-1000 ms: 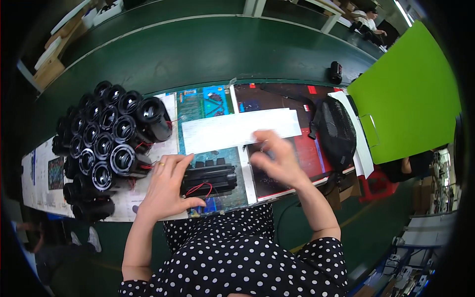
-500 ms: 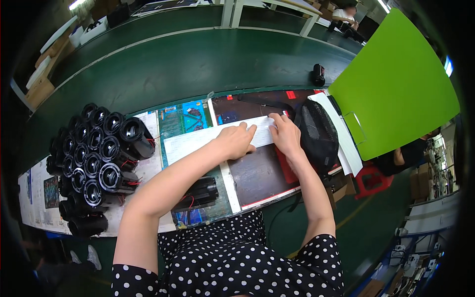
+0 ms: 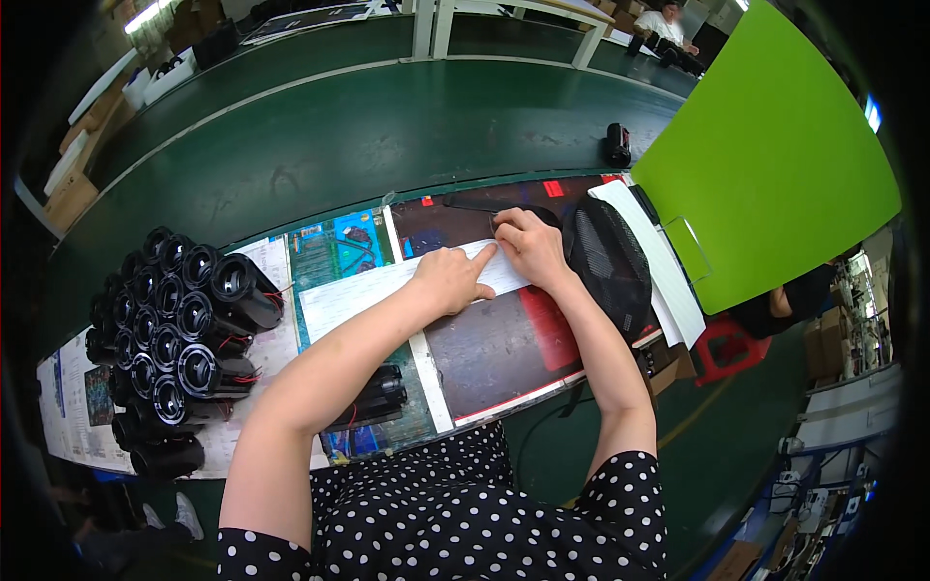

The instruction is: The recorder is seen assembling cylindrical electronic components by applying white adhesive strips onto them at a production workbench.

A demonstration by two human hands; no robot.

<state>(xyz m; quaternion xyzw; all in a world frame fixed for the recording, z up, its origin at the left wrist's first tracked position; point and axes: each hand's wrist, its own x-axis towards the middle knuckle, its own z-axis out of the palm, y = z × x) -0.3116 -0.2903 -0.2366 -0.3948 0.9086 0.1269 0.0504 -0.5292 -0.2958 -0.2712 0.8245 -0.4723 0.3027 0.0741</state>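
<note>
A long white paper sheet (image 3: 354, 302) with faint print lies slantwise across the table in front of me. My left hand (image 3: 448, 279) rests flat on its right part, thumb and index finger spread, and holds nothing. At the sheet's right end, my right hand (image 3: 533, 250) is closed in a pinch on the edge, its fingertips close to the left index finger. Part of the sheet is hidden under both hands. Just right of the right hand lies a black mesh bag (image 3: 608, 261) with a strap.
Several black cylindrical housings (image 3: 170, 320) with red wires are stacked at the left. More black parts (image 3: 378, 392) lie below my left forearm. A green chair back (image 3: 775, 165) and white papers (image 3: 664, 261) stand at the right. One black part (image 3: 617, 145) sits on the green surface beyond.
My right hand has moved a little left along the sheet, toward the left hand, and its fingers have drawn together. The whole view has shifted slightly.
</note>
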